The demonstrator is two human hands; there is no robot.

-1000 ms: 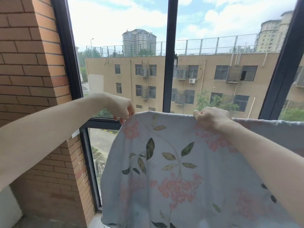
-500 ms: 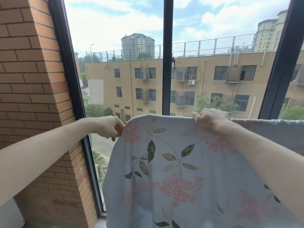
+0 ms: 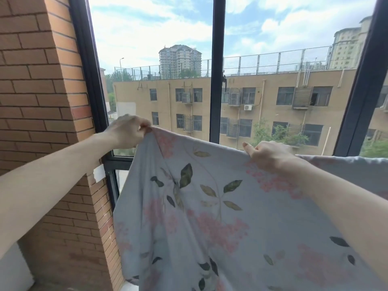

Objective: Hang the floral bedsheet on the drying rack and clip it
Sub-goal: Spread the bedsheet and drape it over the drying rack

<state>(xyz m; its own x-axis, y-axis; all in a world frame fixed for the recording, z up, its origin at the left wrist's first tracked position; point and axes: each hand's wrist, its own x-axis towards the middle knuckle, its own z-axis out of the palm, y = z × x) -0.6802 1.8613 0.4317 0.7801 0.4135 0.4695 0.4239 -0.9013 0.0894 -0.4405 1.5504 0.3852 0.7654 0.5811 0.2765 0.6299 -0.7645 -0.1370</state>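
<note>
My left hand point(image 3: 128, 131) pinched the floral bedsheet point(image 3: 210, 217) corner; my right hand point(image 3: 270, 156) gripped its top edge before the window frame point(image 3: 217, 70).

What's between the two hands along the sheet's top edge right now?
Only the sheet's own edge, sloping down from the left hand to the right hand; no clip or rack shows, head view.

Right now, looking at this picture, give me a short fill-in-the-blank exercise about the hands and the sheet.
1. The left hand pinches the top ____ corner of the floral bedsheet.
2. The right hand grips the sheet's ____ edge.
3. The wall beside the window frame is made of ____.

Missing words: left; top; brick
</note>
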